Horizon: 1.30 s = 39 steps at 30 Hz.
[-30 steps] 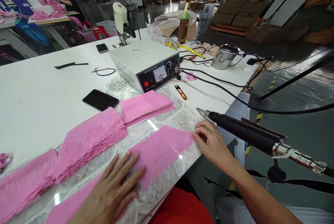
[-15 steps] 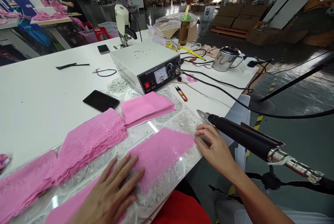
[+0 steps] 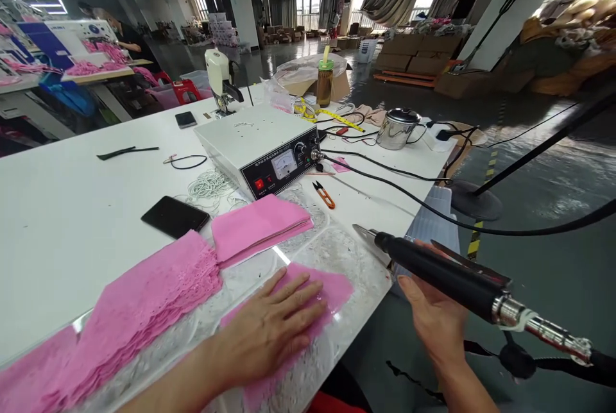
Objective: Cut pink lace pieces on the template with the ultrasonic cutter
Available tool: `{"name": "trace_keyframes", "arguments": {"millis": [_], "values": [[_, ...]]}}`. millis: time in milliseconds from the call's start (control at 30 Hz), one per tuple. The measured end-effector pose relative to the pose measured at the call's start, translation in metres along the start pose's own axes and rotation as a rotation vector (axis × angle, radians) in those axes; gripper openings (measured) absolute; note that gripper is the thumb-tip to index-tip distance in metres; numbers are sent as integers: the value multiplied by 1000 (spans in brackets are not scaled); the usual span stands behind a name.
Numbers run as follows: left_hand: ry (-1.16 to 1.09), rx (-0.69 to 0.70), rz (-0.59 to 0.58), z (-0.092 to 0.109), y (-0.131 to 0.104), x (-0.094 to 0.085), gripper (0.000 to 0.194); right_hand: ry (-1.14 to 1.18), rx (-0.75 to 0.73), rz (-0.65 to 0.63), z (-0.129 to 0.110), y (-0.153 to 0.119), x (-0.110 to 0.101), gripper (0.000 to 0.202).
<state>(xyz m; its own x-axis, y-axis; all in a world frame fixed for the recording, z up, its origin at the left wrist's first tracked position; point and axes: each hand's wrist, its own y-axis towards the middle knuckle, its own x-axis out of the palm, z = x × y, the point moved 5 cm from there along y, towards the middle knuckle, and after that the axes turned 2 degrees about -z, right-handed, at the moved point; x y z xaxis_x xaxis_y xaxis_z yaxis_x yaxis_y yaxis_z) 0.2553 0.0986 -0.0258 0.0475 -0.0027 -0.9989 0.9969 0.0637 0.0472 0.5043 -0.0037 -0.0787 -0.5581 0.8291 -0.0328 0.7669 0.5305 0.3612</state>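
Observation:
My left hand lies flat, fingers spread, on a pink fabric piece over the clear-topped, grey-patterned board. My right hand is behind and below a black pen-shaped handheld cutter with a pointed metal blade. Its thumb is stretched apart below the tool and a finger shows above it; the tool hides the other fingers. Contact with the tool cannot be made out. A folded pink stack and a pile of lacy-edged pink pieces lie left of and behind my left hand.
A control box with a dial stands behind the fabric, its black cable running right. Orange thread snips, a phone, a lidded cup and a bottle are on the table.
My left hand has moved right onto the middle of the pink piece. My right hand has left the fabric's edge and moved right, behind the cutter. The view has tilted up.

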Motion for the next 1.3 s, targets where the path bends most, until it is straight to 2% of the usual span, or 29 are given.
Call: {"name": "trace_keyframes", "arguments": {"millis": [133,300,400,533,667,733,800,933,1067,1300], "values": [[-25,-9,-29,-3,3,7,49,135,8,145,-3,10,14,49],[-30,-17,-12,-2,0,10,51,182,75,167,-3,24,18,53],[-59,-12,2,-2,0,9,51,202,65,170,-6,35,25,41],[-92,-9,32,-3,1,8,51,455,-9,209,-12,51,37,23],[-80,-4,19,-2,1,9,51,557,47,272,-29,60,27,15],[-89,-6,15,-2,1,10,50,562,71,251,-43,59,17,13],[-104,-16,17,-2,1,10,50,522,93,173,-57,56,12,10],[-116,-32,18,-2,1,11,49,447,58,15,-73,46,15,13],[-114,-28,24,-2,1,12,48,435,39,-71,-73,38,24,15],[-78,-27,-5,1,0,12,47,501,42,-145,-68,35,30,15]]}}
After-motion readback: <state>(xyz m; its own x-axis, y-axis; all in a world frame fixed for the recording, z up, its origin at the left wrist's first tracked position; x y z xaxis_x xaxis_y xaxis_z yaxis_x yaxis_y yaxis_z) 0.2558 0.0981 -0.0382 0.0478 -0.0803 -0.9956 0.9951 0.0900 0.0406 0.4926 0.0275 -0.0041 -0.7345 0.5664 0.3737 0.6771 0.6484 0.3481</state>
